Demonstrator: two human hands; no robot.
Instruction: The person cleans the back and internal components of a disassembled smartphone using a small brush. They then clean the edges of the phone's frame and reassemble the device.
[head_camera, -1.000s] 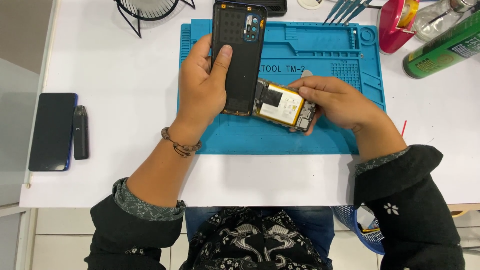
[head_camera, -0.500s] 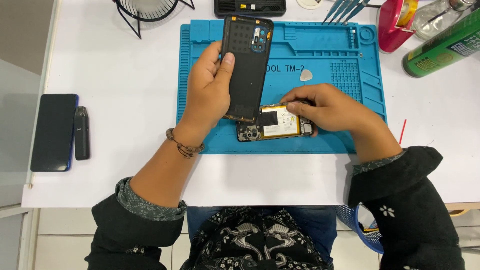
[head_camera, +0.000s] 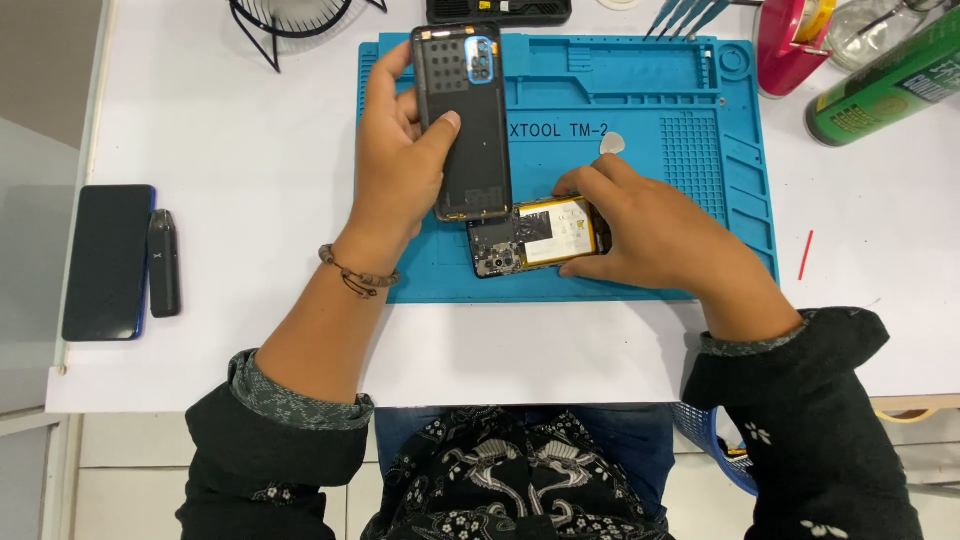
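Head view, only view on hand. I see my left hand (head_camera: 405, 170) grasping the phone back cover (head_camera: 463, 120): thumb across its inner face, fingers wrapped behind its left long edge. The cover is dark, inner side toward the camera, a blue-ringed camera window at its upper right. It stands lengthwise over the far left part of the blue work mat (head_camera: 640, 150), top end near the mat's far edge, lower end just overlapping the phone body.

My right hand (head_camera: 655, 235) is clenched on the opened phone body (head_camera: 535, 238), which lies crosswise on the mat near its front edge, about mid-width. Fingertips pinch the body's right end from far and near sides; the battery with its pale label faces up, and the dark camera end points left, clear of the hand. Cover and body meet at the cover's lower corner; I cannot tell whether they touch or merely overlap in view.

Rest of the table: a white pick (head_camera: 612, 144) on the mat just beyond the right hand; a dark phone (head_camera: 108, 260) and a slim black stick-shaped device (head_camera: 163, 262) side by side near the left edge; a green can (head_camera: 885, 85) and a red holder (head_camera: 790, 45) at the far right corner; a thin red stick (head_camera: 805, 255) right of the mat.
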